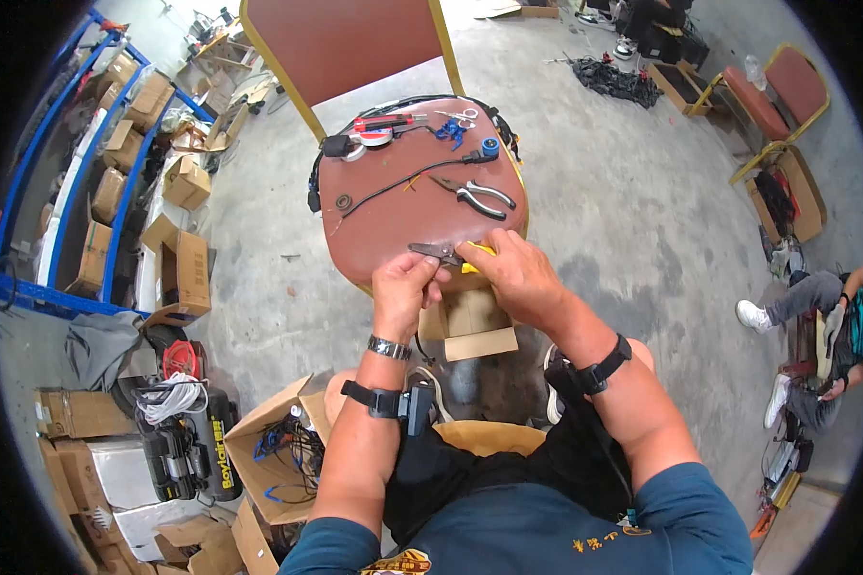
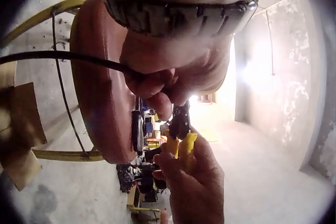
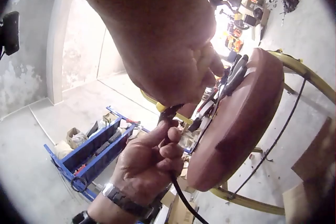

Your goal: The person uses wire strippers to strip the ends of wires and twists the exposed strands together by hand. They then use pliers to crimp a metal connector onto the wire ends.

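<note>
My right hand (image 1: 518, 278) grips the yellow handles of dark-headed wire strippers (image 1: 478, 256) over the front of the red chair seat (image 1: 369, 240). Close by, my left hand (image 1: 405, 286) pinches a black cable (image 2: 63, 55), its fingertips right at the tool's head. From under that hand the cable hangs down, as the right wrist view also shows. Its end at the tool is hidden by fingers. Behind the hands on the seat lie pliers with grey and black handles (image 1: 484, 199) and a black cord with a blue-ended plug (image 1: 412, 171).
Farther back on the seat are scissors (image 1: 462, 117), a red-and-black tool (image 1: 388, 123) and white tape rolls (image 1: 374, 137). An open carton (image 1: 479, 340) stands below the seat front; a box of cables (image 1: 283, 450) is at lower left. Another person (image 1: 820, 335) sits at the right.
</note>
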The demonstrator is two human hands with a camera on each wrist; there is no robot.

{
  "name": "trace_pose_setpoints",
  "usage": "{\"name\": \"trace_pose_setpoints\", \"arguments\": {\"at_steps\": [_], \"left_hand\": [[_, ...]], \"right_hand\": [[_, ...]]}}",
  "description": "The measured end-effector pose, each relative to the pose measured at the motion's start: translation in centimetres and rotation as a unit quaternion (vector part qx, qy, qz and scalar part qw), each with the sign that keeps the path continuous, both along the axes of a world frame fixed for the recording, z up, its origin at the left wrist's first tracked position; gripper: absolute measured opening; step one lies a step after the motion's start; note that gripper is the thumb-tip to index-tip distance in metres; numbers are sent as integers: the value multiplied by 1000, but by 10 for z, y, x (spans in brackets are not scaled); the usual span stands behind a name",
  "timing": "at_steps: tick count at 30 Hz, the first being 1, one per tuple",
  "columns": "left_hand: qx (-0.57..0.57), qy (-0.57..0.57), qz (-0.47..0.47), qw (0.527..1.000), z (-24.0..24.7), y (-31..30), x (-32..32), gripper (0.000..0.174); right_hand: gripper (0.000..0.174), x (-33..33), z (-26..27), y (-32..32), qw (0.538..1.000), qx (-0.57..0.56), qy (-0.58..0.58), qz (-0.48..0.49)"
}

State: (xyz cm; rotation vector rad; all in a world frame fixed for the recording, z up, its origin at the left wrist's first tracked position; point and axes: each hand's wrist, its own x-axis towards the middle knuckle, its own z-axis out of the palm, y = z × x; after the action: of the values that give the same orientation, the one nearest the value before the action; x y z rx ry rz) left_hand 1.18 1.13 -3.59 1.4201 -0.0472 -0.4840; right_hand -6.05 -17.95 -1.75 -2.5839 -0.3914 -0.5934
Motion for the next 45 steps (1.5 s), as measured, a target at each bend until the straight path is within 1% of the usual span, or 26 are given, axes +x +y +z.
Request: {"name": "trace_pose_setpoints", "arguments": {"at_steps": [2, 5, 11, 17, 20, 23, 29, 33, 45], "left_hand": [[-9, -7, 7, 1000, 5, -1, -3, 9], [-24, -16, 16, 999, 8, 0, -9, 10], [-37, -53, 33, 997, 11, 3, -21, 11], [-52, -66, 39, 996, 8, 5, -23, 9], [-45, -52, 39, 997, 12, 3, -24, 9], [-48, -51, 38, 997, 14, 2, -25, 9], [-55, -44, 29, 997, 14, 1, -22, 10], [-68, -47, 32, 996, 14, -1, -23, 11], [-45, -45, 24, 998, 15, 1, -19, 11]], "right_hand": [[39, 2, -2, -1, 1000, 8, -23, 7], [41, 1, 0, 2, 1000, 5, -11, -22], [45, 0, 17, 3, 995, -91, -25, -30], [44, 0, 13, 3, 998, -66, -7, -15], [45, 3, 15, 2, 996, -78, -43, -21], [42, 6, 13, 0, 997, -60, -40, -19], [37, 10, 19, 2, 991, -77, -95, -46], [37, 13, 14, 2, 990, -85, -99, -48], [36, 15, 13, 2, 992, -78, -89, -47]]}}
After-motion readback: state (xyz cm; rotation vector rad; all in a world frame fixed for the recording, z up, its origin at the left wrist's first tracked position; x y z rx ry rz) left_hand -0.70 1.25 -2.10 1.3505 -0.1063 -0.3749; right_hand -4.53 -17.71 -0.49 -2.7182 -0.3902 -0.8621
